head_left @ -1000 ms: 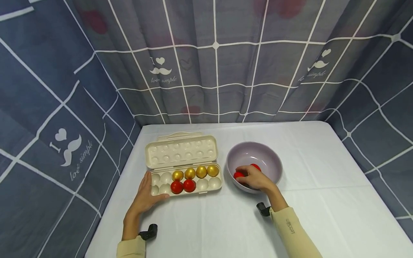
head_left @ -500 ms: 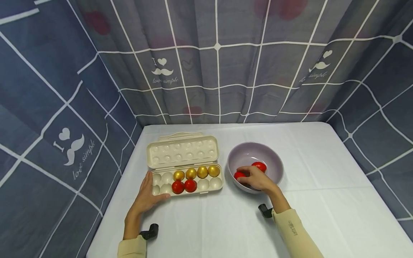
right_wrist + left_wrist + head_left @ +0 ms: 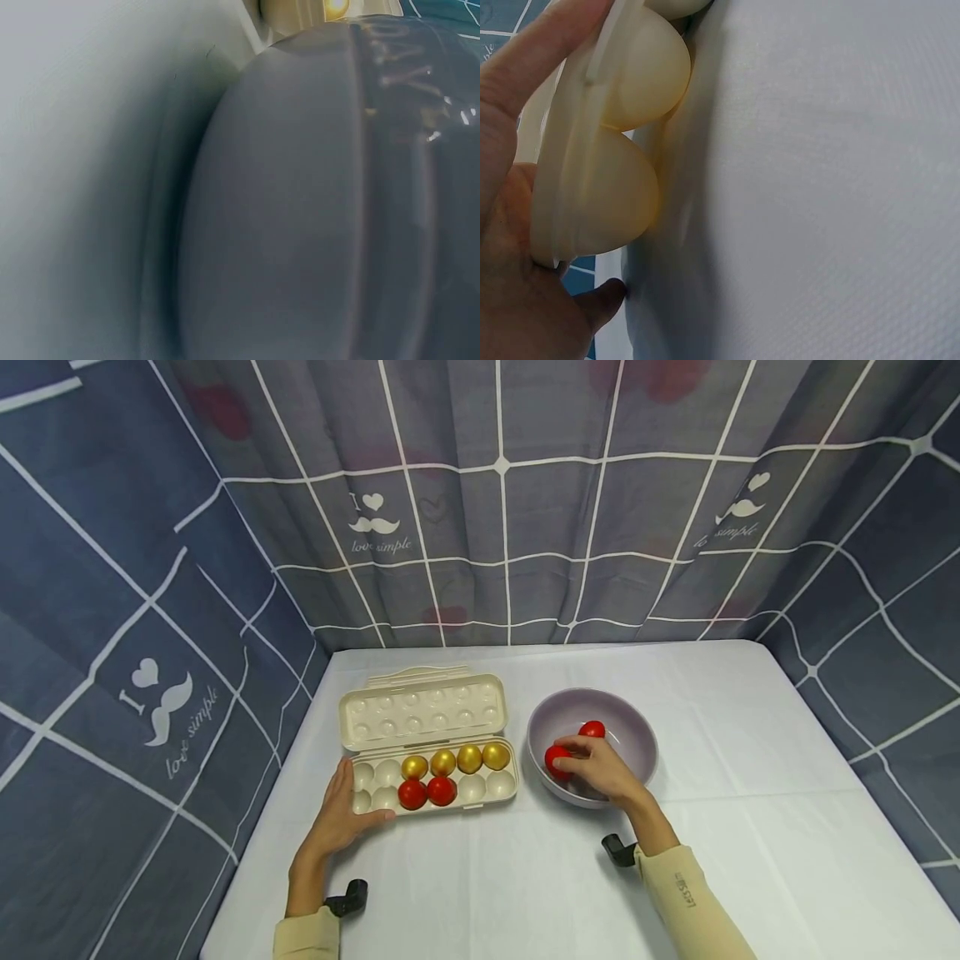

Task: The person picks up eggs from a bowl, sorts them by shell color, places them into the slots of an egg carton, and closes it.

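Note:
My left hand rests against the left end of an open cream egg carton, thumb along its front edge and fingers straight along its side. The left wrist view shows the thumb against the carton rim. Several gold eggs sit in the back row; two red eggs stand in the front row. Inside a mauve bowl, my right hand pinches a red egg with thumb and fingers. Another red egg lies behind it. The right wrist view shows only the bowl's outside, not the hand.
The carton lid lies folded back behind the egg cups. White cloth covers the table, and grey-blue checked curtains hang around its back and sides. The bowl stands just right of the carton.
My right hand has raised the pinched red egg slightly within the bowl, so more of it shows. The other red egg has shifted toward the bowl's back. The left hand stays put.

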Tool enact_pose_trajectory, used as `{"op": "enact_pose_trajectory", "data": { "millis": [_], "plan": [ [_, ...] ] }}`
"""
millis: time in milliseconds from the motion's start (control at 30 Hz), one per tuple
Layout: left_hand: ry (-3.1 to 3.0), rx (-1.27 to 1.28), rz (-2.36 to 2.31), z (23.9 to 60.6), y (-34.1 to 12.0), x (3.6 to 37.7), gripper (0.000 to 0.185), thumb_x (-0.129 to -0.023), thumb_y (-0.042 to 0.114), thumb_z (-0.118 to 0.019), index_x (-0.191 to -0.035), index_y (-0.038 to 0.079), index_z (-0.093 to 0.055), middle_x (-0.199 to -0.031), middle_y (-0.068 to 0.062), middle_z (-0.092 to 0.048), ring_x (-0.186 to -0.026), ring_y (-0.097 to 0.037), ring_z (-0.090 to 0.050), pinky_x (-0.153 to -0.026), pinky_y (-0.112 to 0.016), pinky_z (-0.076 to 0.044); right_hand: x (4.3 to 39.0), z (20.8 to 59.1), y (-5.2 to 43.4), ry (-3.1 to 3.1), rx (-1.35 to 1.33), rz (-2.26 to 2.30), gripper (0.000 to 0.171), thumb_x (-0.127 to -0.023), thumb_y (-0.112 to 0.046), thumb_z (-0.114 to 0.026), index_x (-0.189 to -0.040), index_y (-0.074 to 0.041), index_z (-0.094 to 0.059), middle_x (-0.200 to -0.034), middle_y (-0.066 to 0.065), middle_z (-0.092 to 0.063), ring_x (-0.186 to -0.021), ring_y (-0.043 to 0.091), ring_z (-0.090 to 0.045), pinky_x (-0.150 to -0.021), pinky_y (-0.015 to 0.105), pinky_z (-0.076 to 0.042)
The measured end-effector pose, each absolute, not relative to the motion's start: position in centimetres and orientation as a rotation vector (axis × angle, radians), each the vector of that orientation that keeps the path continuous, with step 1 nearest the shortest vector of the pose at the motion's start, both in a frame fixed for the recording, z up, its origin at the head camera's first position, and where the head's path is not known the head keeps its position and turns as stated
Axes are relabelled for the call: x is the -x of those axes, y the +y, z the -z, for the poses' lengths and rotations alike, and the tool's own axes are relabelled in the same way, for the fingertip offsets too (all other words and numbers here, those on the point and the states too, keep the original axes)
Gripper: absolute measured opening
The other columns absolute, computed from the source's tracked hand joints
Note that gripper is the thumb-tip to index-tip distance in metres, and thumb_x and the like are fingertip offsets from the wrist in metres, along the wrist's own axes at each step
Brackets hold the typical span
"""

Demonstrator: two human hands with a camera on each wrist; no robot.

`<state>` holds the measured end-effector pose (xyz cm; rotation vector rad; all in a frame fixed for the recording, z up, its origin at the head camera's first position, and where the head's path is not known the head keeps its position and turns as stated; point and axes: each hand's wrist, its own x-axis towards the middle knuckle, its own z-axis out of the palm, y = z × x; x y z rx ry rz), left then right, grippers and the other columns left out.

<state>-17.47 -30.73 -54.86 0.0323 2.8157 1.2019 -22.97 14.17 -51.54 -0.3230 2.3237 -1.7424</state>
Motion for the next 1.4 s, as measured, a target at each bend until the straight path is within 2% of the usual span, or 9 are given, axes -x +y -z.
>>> {"op": "enact_pose_trajectory", "data": {
  "millis": [133,333,533,733,867,1000,1200,1300,1400],
  "plan": [
    [2.816,-0.029,-1.202,54.7,-30.8,17.4,0.129,-0.073,0.044,-0.085,-0.155,-0.005,0.001,-0.162,-0.023,0.008,-0.147,-0.042,0.006,-0.114,-0.063,-0.004,22.9,51.5,14.1,2.31,0.242,1.796,0.039,-0.088,-0.011,-0.073,-0.123,0.004,-0.064,-0.111,0.017,-0.069,-0.1,0.021,-0.064,-0.084,0.024,-0.05],
    [2.814,-0.03,-1.212,54.6,-30.8,17.3,0.128,-0.073,0.043,-0.085,-0.155,-0.004,0.001,-0.162,-0.023,0.008,-0.147,-0.042,0.006,-0.113,-0.064,-0.004,22.5,51.0,13.9,2.331,0.204,1.899,0.039,-0.088,-0.01,-0.073,-0.123,0.003,-0.063,-0.117,0.019,-0.064,-0.109,0.031,-0.063,-0.085,0.023,-0.05],
    [2.809,-0.019,-1.193,54.6,-30.7,17.4,0.128,-0.073,0.042,-0.085,-0.155,-0.005,0.002,-0.162,-0.023,0.009,-0.147,-0.042,0.007,-0.114,-0.063,-0.004,21.8,49.1,12.1,2.3,0.302,2.056,0.037,-0.085,-0.004,-0.075,-0.119,0.006,-0.063,-0.113,0.022,-0.062,-0.104,0.034,-0.063,-0.08,0.025,-0.053],
    [2.812,-0.023,-1.183,54.6,-30.7,17.4,0.128,-0.074,0.042,-0.085,-0.155,-0.005,0.003,-0.162,-0.024,0.009,-0.147,-0.042,0.007,-0.114,-0.063,-0.004,20.5,47.4,8.1,2.243,0.404,2.118,0.036,-0.082,0.005,-0.074,-0.115,0.009,-0.061,-0.112,0.022,-0.062,-0.105,0.033,-0.059,-0.085,0.028,-0.053],
    [2.811,-0.023,-1.175,54.7,-30.7,17.4,0.129,-0.074,0.043,-0.085,-0.154,-0.005,0.003,-0.162,-0.024,0.01,-0.147,-0.043,0.007,-0.114,-0.063,-0.004,19.9,48.5,5.3,2.16,0.456,2.158,0.041,-0.08,0.01,-0.072,-0.118,0.01,-0.057,-0.117,0.024,-0.059,-0.109,0.035,-0.055,-0.086,0.031,-0.054],
    [2.807,-0.026,-1.183,55.0,-30.7,17.5,0.129,-0.073,0.045,-0.085,-0.155,-0.004,0.003,-0.162,-0.023,0.01,-0.147,-0.043,0.007,-0.114,-0.063,-0.004,19.8,50.6,3.1,2.241,0.572,2.09,0.047,-0.079,0.005,-0.076,-0.121,0.008,-0.057,-0.119,0.021,-0.058,-0.108,0.032,-0.057,-0.085,0.034,-0.055],
    [2.82,-0.029,-1.185,55.2,-30.8,17.6,0.13,-0.073,0.045,-0.085,-0.155,-0.003,0.003,-0.162,-0.023,0.009,-0.147,-0.043,0.007,-0.113,-0.063,-0.004,20.1,52.3,0.9,2.576,0.769,1.805,0.04,-0.075,0.002,-0.081,-0.11,0.001,-0.062,-0.111,0.013,-0.058,-0.1,0.025,-0.059,-0.082,0.036,-0.055],
    [2.831,-0.036,-1.175,55.2,-30.9,17.6,0.13,-0.073,0.045,-0.085,-0.155,-0.004,0.003,-0.162,-0.024,0.009,-0.147,-0.043,0.007,-0.113,-0.063,-0.004,20.2,53.0,0.3,2.739,0.778,1.606,0.039,-0.074,-0.004,-0.084,-0.106,-0.005,-0.062,-0.104,0.005,-0.058,-0.096,0.021,-0.058,-0.081,0.035,-0.053],
    [2.83,-0.039,-1.181,55.2,-30.9,17.6,0.13,-0.073,0.044,-0.085,-0.155,-0.004,0.002,-0.162,-0.024,0.008,-0.147,-0.044,0.006,-0.113,-0.063,-0.004,20.4,53.5,0.0,2.805,0.756,1.489,0.039,-0.074,-0.007,-0.085,-0.105,-0.008,-0.063,-0.101,0.002,-0.058,-0.093,0.019,-0.059,-0.08,0.035,-0.053]
  ]
}}
